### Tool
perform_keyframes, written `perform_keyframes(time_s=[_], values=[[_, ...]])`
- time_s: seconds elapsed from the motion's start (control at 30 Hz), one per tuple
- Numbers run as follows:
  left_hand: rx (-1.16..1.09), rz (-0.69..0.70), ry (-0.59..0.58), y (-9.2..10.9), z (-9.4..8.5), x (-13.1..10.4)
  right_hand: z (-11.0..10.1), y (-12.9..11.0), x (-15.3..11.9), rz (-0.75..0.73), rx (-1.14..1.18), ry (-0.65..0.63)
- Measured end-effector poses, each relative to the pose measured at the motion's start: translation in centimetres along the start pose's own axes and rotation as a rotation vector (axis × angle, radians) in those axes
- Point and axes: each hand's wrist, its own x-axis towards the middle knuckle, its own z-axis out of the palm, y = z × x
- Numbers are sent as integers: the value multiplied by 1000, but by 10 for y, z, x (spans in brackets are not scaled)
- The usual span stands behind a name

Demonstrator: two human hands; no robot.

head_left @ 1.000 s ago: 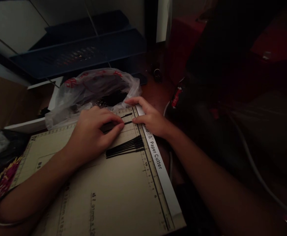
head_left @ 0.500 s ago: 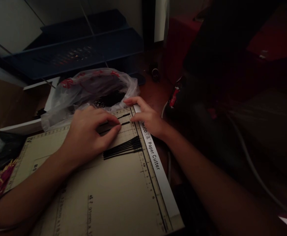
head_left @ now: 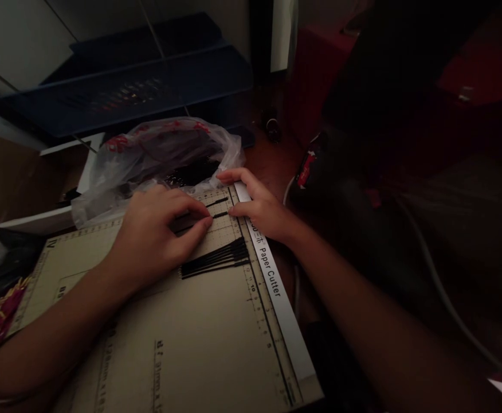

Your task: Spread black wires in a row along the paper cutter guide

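Observation:
Across the cream, grid-printed board of a paper cutter (head_left: 208, 338) rest both hands. My left hand (head_left: 156, 226) is closed, thumb and forefinger pinched on a thin black cord (head_left: 220, 215) whose thicker end points right. Just beyond it, a second black cord (head_left: 217, 202) lies on the grid, partly hidden by the fingers. My right hand (head_left: 259, 206) lies over the white labelled edge strip (head_left: 268, 267), thumb and forefinger apart, the thumb tip close to the pinched cord's end. Nearer me, a fanned bundle of black cords (head_left: 216, 259) lies along the ruler markings.
Behind the board stands a clear plastic bag (head_left: 229, 152) with black material inside. A blue shelf-like piece (head_left: 134, 94) is farther back, and an open cardboard box (head_left: 6, 172) at the left. A dark trouser leg (head_left: 354, 86) and a cable (head_left: 440, 287) occupy the right side.
Both hands keep almost the same place. The right hand's thumb and wrist have shifted very slightly; the cords look unmoved.

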Motion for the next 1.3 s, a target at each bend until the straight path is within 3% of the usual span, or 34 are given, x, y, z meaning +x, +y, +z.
perform_keyframes(time_s=[1.3], values=[[-18,64,41,-4,3,-2,-1,-2,-1,40,41,-5]])
